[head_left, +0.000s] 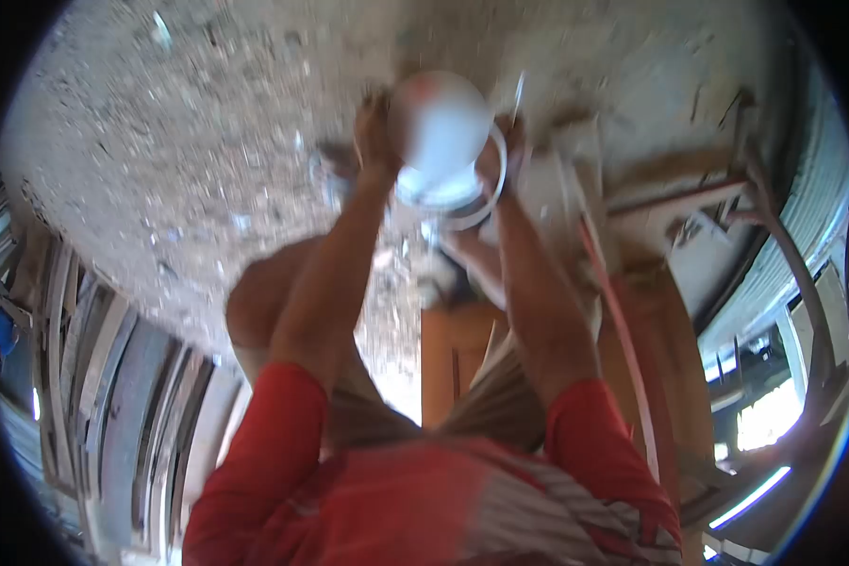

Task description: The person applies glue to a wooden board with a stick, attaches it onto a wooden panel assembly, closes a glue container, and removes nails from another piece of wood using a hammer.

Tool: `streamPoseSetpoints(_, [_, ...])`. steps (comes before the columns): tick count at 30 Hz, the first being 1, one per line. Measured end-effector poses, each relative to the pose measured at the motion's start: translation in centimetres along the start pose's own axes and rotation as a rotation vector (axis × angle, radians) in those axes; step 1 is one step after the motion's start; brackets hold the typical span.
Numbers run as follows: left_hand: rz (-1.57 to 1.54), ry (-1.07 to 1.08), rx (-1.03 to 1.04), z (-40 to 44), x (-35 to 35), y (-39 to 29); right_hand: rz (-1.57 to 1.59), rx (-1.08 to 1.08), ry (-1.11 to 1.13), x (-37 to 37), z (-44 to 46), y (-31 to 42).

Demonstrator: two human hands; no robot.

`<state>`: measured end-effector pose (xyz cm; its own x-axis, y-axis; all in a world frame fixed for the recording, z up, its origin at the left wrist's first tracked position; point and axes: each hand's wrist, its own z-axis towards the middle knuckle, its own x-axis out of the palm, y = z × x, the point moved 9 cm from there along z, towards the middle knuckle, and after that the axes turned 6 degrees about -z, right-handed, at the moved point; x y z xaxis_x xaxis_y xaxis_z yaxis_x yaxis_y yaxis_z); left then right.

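In front of my knees, a white round container, bucket-like, is held between my two hands. Its pale round face is smeared by motion and shows a reddish patch near the top. A white ring, perhaps its rim or handle, curves round its lower right side. My left hand grips the left side, with its fingers bent and partly blurred. On the opposite side, my right hand holds it close to the white ring; some of those fingers are hidden. What the container holds, if anything, cannot be seen.
Rough ground littered with small bits spreads ahead and left. Boards stand along the lower left. An orange-brown wooden panel lies to the right, near a long reddish strip. A wooden frame and corrugated sheet stand far right.
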<state>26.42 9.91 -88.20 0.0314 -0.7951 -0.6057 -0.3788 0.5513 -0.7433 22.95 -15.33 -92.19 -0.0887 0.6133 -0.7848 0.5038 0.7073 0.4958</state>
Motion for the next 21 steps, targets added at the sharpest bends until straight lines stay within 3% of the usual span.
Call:
streamPoseSetpoints(1, [-0.009,-0.063,0.082,0.1,-0.1,0.5,-0.008,-0.019,-0.016,0.5,-0.2,-0.6])
streamPoseSetpoints(2, [-0.013,-0.125,0.162,0.2,-0.1,0.9,0.145,0.183,0.068,-1.0,0.6,0.2])
streamPoseSetpoints(3, [-0.398,-0.309,-0.337,-1.3,-0.8,1.8,0.073,0.102,-0.014,-1.7,0.7,0.9])
streamPoseSetpoints(4, [-0.424,-0.329,-0.387,-3.0,-0.9,2.2,0.17,0.091,-0.04,-2.0,0.8,0.8])
streamPoseSetpoints(7, [0.122,-0.336,-0.089,-4.9,-0.7,0.2,0.223,0.127,0.043,-2.2,-0.2,1.6])
streamPoseSetpoints(8, [0.232,-0.301,-0.142,-4.4,-0.2,0.4,0.199,0.13,0.076,-2.1,0.5,1.9])
streamPoseSetpoints(12, [0.008,-0.311,-0.383,-4.9,-0.9,0.8,0.061,0.162,0.089,-2.6,0.4,2.3])
streamPoseSetpoints(16, [-0.268,-0.308,-0.472,-5.0,-1.1,2.5,0.008,0.07,0.0,-5.1,-0.1,2.0])
streamPoseSetpoints(18, [-0.028,-0.325,-0.247,-7.2,-3.8,-3.1,0.098,0.077,-0.133,-5.6,-2.4,-2.3])
streamPoseSetpoints(19, [0.085,-0.335,-0.13,-8.6,-4.5,-6.2,0.14,0.181,-0.112,-7.2,-3.0,-2.2])
streamPoseSetpoints(21, [0.146,-0.048,-0.04,-11.8,-2.5,-7.7,0.233,0.39,-0.069,-11.2,-4.2,-0.2])
